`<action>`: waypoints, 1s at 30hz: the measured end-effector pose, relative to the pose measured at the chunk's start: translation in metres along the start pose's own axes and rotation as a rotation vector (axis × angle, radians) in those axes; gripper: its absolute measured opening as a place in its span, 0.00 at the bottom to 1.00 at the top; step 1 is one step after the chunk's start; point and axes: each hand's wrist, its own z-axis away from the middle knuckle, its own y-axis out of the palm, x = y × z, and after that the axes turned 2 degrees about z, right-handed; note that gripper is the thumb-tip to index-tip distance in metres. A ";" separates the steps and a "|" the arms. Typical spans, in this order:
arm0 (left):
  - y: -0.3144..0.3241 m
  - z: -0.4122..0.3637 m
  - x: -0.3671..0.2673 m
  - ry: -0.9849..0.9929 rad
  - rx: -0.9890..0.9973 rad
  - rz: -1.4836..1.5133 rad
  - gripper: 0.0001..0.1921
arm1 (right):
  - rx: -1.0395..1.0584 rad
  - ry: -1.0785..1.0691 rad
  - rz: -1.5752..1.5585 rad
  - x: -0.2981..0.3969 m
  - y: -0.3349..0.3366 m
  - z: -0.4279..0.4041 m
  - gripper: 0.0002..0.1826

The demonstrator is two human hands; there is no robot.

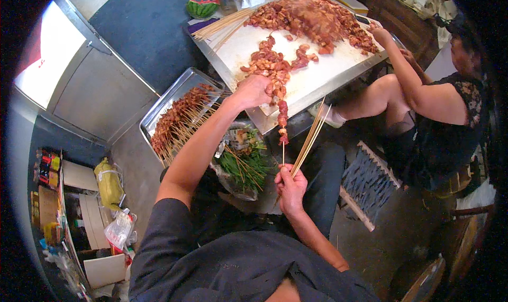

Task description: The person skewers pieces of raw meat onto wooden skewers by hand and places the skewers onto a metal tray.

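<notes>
My right hand [291, 187] grips a bundle of bare bamboo skewers [309, 141] and one skewer threaded with raw meat chunks [282, 121]. The loaded skewer points away from me, its upper end over the near edge of a pale board [234, 50]. Beside that end, my left hand [254, 91] is curled, fingertips touching a small pile of raw meat pieces [274, 66] on the board; whether it pinches one is hidden. Farther back rises a large mound of cut raw meat [309, 18]. Loose bamboo skewers [224, 24] lie at the board's far left.
A metal tray [183, 79] of finished meat skewers [178, 117] sits left of the board. Below my left forearm are green herbs [244, 165] in plastic. A co-worker [432, 99] sits at right, hands by the mound. A low woven stool [369, 185] stands on the floor.
</notes>
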 end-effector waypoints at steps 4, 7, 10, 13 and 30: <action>0.000 0.008 -0.001 -0.011 -0.030 -0.031 0.11 | -0.011 0.004 -0.003 0.000 -0.001 -0.001 0.06; -0.006 0.020 0.006 -0.097 -0.110 0.149 0.10 | -0.010 0.005 0.021 -0.004 -0.003 -0.001 0.06; -0.010 0.030 -0.002 -0.196 -0.172 0.712 0.06 | -0.003 0.011 0.047 -0.005 -0.004 0.001 0.07; -0.010 0.039 -0.006 -0.232 -0.190 1.154 0.08 | 0.025 0.006 0.046 -0.008 -0.001 0.002 0.07; 0.005 0.063 -0.014 -0.304 -0.336 1.712 0.06 | 0.055 0.051 0.108 -0.020 -0.001 0.004 0.06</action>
